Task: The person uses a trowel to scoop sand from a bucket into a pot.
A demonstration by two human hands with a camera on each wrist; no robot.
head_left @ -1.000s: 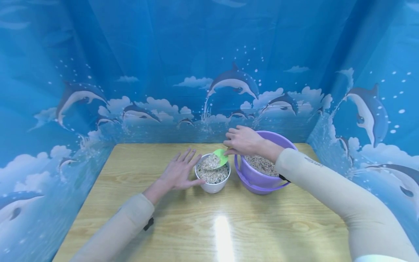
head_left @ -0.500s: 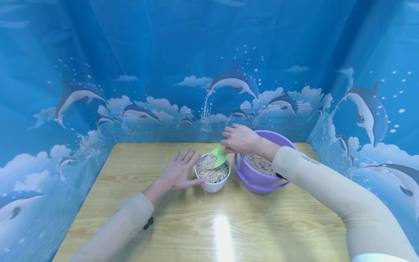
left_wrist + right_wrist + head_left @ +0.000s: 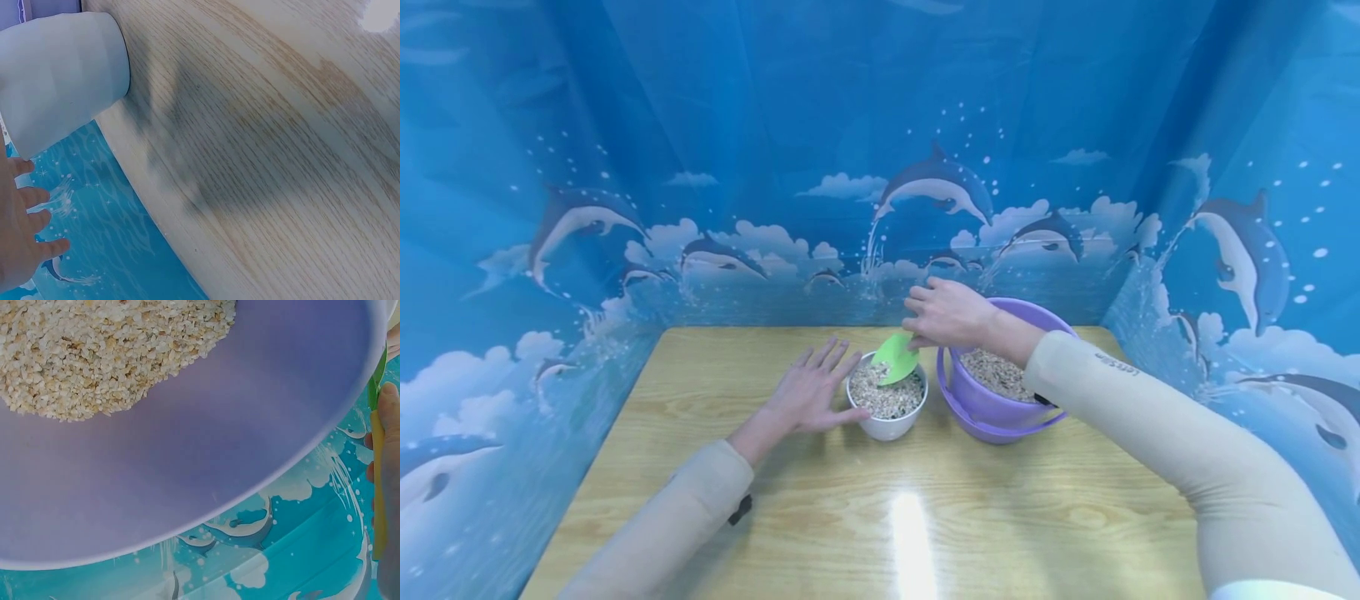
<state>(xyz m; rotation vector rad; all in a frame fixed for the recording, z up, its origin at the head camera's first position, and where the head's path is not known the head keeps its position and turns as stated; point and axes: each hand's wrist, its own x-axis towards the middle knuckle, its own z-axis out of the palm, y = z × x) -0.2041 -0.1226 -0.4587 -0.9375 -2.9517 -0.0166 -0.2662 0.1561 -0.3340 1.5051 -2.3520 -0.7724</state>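
My right hand (image 3: 955,315) grips a small toy shovel by its yellow handle (image 3: 379,494). The green shovel blade (image 3: 895,360) tilts down over the white bowl (image 3: 886,430), a little pale gravel still on its tip. Pale, coarse gravel (image 3: 891,404) fills the bowl nearly to the rim. On the bowl's left, my left hand (image 3: 811,393) is spread with straight fingers, its thumb at the near rim. From the left wrist view, the bowl's smooth side and several fingertips (image 3: 39,219) show.
Right of the bowl stands a purple bucket (image 3: 1000,415) part filled with the same gravel (image 3: 112,356), its handle hanging down in front. My right forearm crosses over it. A wooden table (image 3: 820,517) lies underneath, and a blue dolphin-print curtain (image 3: 820,125) hangs around the back and sides.
The shovel blade has tipped steeper and its load of gravel has slid into the bowl. My right hand has risen slightly and shifted left. The left hand has stayed in place.
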